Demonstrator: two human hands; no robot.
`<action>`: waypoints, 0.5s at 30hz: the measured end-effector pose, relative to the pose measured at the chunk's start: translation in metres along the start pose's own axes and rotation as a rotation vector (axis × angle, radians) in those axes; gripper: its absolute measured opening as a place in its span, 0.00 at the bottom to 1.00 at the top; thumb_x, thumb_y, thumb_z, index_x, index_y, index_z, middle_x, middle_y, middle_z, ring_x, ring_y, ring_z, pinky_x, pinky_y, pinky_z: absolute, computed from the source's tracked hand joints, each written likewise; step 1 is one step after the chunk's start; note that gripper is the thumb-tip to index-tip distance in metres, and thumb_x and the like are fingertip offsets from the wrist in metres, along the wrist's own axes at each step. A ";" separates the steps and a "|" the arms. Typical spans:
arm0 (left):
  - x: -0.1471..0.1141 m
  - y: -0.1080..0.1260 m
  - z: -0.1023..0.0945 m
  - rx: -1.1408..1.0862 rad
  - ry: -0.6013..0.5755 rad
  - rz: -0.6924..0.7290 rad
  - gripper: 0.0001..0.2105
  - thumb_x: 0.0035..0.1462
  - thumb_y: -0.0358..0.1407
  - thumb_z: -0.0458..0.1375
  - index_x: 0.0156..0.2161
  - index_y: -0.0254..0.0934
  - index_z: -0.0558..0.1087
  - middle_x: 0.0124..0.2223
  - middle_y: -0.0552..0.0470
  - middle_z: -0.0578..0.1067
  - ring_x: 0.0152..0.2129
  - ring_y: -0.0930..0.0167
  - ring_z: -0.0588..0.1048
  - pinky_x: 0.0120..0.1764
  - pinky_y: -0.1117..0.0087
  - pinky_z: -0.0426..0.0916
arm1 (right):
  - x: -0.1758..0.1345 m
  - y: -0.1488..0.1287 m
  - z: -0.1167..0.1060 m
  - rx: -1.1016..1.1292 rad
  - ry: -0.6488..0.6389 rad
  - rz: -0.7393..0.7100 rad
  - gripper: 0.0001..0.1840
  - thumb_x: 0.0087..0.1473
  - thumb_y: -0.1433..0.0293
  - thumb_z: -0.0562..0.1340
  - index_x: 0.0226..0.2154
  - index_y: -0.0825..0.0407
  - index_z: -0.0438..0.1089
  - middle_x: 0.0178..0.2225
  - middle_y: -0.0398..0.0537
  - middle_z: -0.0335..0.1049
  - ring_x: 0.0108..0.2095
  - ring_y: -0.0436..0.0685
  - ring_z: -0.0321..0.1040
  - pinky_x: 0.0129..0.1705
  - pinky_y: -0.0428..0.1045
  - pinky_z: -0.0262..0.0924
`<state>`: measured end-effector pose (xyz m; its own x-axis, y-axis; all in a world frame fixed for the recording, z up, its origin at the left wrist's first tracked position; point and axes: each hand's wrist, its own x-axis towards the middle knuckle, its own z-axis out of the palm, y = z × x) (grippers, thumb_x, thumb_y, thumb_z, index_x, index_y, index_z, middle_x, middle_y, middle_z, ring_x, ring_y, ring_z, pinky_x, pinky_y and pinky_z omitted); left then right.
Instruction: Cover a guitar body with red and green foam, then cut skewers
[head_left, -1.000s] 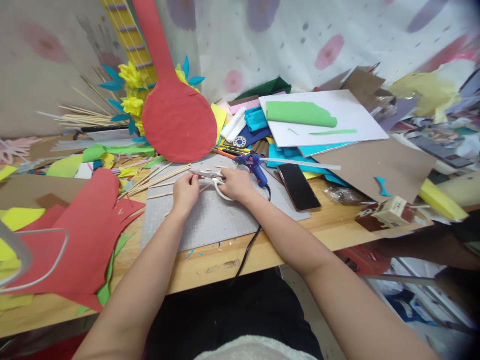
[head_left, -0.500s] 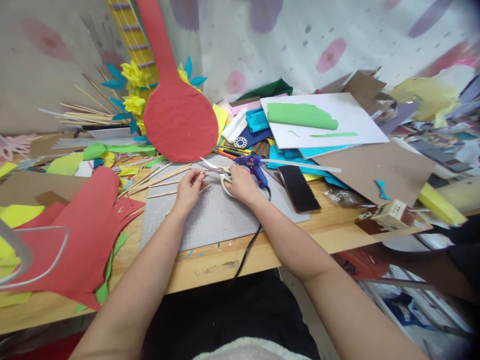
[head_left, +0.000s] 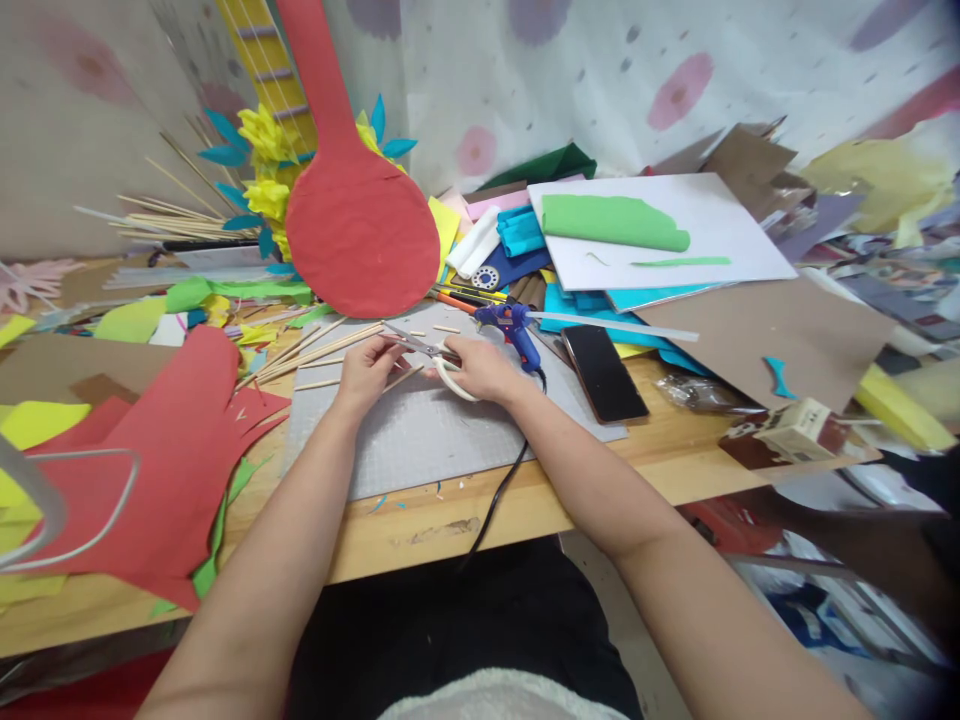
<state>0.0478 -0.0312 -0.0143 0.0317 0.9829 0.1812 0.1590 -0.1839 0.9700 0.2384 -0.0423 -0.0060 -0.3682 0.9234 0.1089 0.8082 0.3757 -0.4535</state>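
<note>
My right hand [head_left: 486, 370] grips a pair of scissors [head_left: 454, 382] by its white handles, blades pointing left and slightly parted. At the blades, my left hand [head_left: 366, 374] pinches what looks like a thin wooden stick, mostly covered by the fingers. Another wooden stick [head_left: 403, 379] shows between the hands, partly behind the left one. Short cut stick pieces [head_left: 446, 329] lie beyond the scissors on the grey cutting mat [head_left: 435, 450]. Several longer sticks [head_left: 319, 352] lie to the left of my left hand.
A blue glue gun [head_left: 514, 330] with a black cord lies right of my right hand, beside a phone [head_left: 604, 372]. Behind stands a red round paper-covered shape [head_left: 364, 240]. Red paper [head_left: 150, 460] covers the left; a white board [head_left: 727, 230] lies at the back right.
The scissors have turned and moved left, their blades now at my left fingertips. My left hand has shifted slightly left. Short stick pieces now show on the mat behind the scissors.
</note>
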 end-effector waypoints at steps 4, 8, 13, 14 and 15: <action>-0.002 0.001 0.000 0.078 0.000 0.036 0.11 0.47 0.40 0.58 0.30 0.34 0.76 0.25 0.52 0.76 0.19 0.76 0.72 0.25 0.75 0.69 | 0.000 -0.003 -0.003 -0.035 -0.006 0.030 0.23 0.52 0.48 0.56 0.31 0.52 0.66 0.34 0.48 0.71 0.31 0.53 0.63 0.29 0.46 0.44; -0.002 -0.002 -0.002 0.113 0.055 0.060 0.11 0.46 0.41 0.58 0.27 0.33 0.75 0.25 0.51 0.76 0.18 0.75 0.72 0.26 0.74 0.69 | 0.000 -0.005 -0.004 0.009 -0.014 -0.007 0.22 0.52 0.49 0.57 0.33 0.52 0.65 0.35 0.48 0.71 0.32 0.52 0.62 0.29 0.45 0.45; -0.003 -0.001 -0.003 0.120 0.018 0.088 0.11 0.47 0.40 0.57 0.28 0.34 0.75 0.25 0.52 0.76 0.18 0.76 0.71 0.25 0.75 0.68 | -0.002 -0.006 -0.002 0.022 -0.009 0.002 0.23 0.52 0.48 0.55 0.31 0.52 0.64 0.32 0.47 0.70 0.28 0.51 0.60 0.27 0.45 0.43; -0.003 0.000 -0.003 0.118 0.010 0.097 0.11 0.47 0.40 0.56 0.28 0.34 0.75 0.25 0.52 0.76 0.18 0.76 0.70 0.25 0.75 0.68 | -0.002 -0.006 -0.002 0.026 -0.009 -0.002 0.23 0.52 0.47 0.55 0.31 0.52 0.64 0.31 0.46 0.70 0.28 0.51 0.60 0.27 0.45 0.43; -0.003 0.001 -0.003 0.118 0.003 0.106 0.11 0.47 0.40 0.56 0.28 0.34 0.76 0.25 0.52 0.76 0.18 0.77 0.70 0.25 0.75 0.68 | -0.002 -0.006 -0.002 0.028 -0.008 -0.004 0.23 0.52 0.47 0.55 0.30 0.52 0.64 0.30 0.46 0.70 0.28 0.51 0.60 0.27 0.45 0.43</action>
<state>0.0450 -0.0343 -0.0138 0.0519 0.9581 0.2816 0.2701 -0.2850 0.9197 0.2347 -0.0460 -0.0018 -0.3754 0.9211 0.1035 0.7934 0.3771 -0.4778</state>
